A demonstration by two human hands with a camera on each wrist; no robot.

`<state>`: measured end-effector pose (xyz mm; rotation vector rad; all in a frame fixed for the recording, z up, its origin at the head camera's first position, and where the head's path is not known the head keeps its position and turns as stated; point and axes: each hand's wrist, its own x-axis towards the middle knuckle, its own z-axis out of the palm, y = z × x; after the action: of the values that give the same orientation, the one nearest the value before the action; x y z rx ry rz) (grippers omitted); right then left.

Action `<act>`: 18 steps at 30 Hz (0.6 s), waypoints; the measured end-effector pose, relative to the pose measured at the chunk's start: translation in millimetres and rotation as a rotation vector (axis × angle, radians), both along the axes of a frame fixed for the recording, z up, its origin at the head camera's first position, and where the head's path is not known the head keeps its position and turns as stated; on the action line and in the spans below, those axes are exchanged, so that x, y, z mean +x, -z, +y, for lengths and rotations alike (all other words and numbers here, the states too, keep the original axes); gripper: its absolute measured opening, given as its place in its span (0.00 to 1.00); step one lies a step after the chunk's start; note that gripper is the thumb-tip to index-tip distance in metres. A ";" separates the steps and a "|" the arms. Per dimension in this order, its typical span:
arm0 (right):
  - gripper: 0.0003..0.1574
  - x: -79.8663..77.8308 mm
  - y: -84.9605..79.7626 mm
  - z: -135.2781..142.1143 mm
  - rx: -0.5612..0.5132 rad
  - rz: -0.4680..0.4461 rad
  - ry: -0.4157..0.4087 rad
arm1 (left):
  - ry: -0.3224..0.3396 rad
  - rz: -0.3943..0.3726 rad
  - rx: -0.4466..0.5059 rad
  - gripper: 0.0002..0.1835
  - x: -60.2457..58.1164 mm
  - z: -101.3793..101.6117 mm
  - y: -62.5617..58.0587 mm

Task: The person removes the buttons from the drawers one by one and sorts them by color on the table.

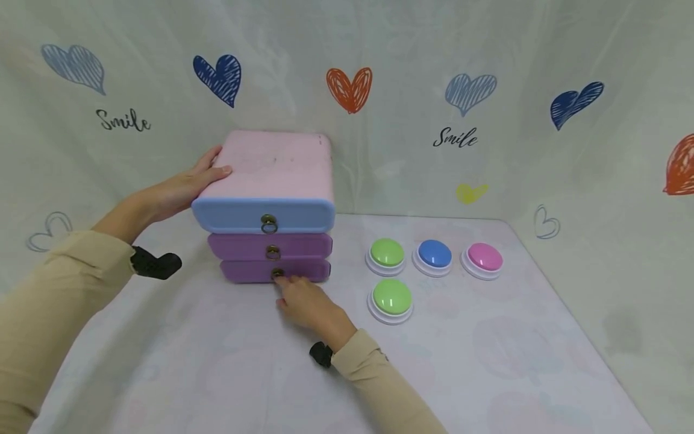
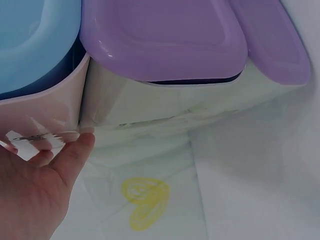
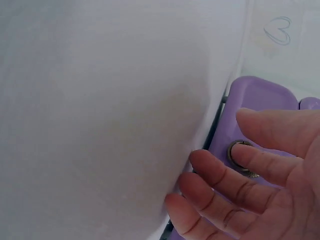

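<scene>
A small drawer unit stands on the table, with a pink top case, a blue top drawer, a purple middle drawer and a purple bottom drawer. Each drawer front bears a brass ring pull. My left hand rests against the left side of the pink case, fingers extended and touching it. My right hand is at the bottom drawer. Its index fingertip is in the bottom ring pull, while the thumb stands apart and the other fingers spread loosely below the drawer front.
Right of the drawers sit push buttons on white bases: a green button, a blue button, a pink button and a nearer green button. A pale curtain printed with hearts hangs behind the white table.
</scene>
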<state>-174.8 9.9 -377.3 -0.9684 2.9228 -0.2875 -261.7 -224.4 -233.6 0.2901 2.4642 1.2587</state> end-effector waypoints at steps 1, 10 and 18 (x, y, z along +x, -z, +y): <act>0.26 -0.4 0.6 -0.4 -0.010 0.004 -0.001 | -0.002 -0.001 0.000 0.43 0.1 0.4 0.2; 0.08 -4.8 -1.2 -3.9 -0.090 0.100 -0.026 | 0.003 0.002 -0.002 0.43 1.2 2.2 -0.5; 0.08 -9.1 -5.6 -7.8 -0.132 0.092 -0.027 | -0.003 0.003 -0.002 0.43 0.8 0.1 -2.0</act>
<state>-184.0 2.1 -371.7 -1.0644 3.0029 -0.4514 -261.0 -224.4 -231.6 0.2885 2.4688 1.2574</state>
